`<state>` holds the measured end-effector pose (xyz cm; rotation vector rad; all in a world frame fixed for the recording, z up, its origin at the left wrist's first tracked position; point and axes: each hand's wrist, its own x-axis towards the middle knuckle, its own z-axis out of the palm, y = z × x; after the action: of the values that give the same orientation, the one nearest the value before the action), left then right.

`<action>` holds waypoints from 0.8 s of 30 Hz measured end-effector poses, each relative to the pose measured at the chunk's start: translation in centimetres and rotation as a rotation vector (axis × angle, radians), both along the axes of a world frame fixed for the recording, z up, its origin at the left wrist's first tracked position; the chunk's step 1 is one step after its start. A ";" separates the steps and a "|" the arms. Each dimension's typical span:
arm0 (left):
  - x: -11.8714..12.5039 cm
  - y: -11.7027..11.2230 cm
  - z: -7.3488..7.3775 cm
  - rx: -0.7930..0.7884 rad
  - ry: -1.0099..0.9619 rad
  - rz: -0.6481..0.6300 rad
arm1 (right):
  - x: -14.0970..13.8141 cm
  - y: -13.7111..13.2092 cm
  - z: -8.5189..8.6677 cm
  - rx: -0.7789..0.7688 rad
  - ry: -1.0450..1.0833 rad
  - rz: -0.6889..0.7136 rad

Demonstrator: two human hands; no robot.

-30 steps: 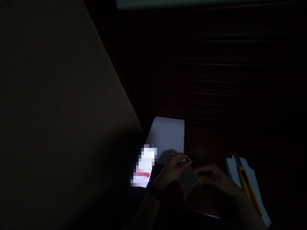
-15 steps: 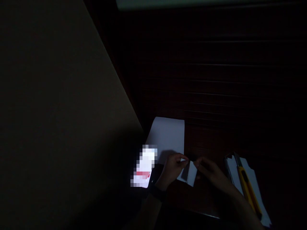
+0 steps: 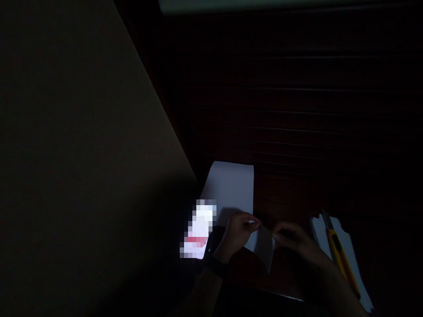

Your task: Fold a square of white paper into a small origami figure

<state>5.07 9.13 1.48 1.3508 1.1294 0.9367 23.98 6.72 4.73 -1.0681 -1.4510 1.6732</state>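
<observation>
Between my two hands is a small piece of white paper [image 3: 264,246], its right part hanging in shadow. My left hand [image 3: 238,231], with a dark band at the wrist, pinches the paper's upper left edge between thumb and fingertips. On the other side, my right hand [image 3: 291,240] grips the paper's right edge with thumb and forefinger. Behind my left hand lies a larger white sheet [image 3: 233,185], its far end curving over. A lit phone screen [image 3: 200,229], blurred out, glows left of my left wrist.
To the right, a yellow utility knife [image 3: 342,259] rests on a stack of white papers [image 3: 358,273]. A pale wall [image 3: 82,132] rises on the left. Dark reddish wood boards [image 3: 297,101] stand behind the table. The table's front edge [image 3: 284,296] catches some light.
My right hand has moved slightly right and down with the paper's edge. The folded paper has opened out, and its right part now hangs lower and darker. My left hand has barely moved.
</observation>
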 end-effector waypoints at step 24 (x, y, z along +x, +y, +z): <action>0.0 -0.3 0.0 -0.175 -0.086 -0.003 | -1.4 0.7 -2.6 0.366 -0.455 -0.324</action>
<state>5.10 8.80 1.46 1.1602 1.1168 0.8646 22.55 7.41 2.17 -1.4339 -1.6697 0.9282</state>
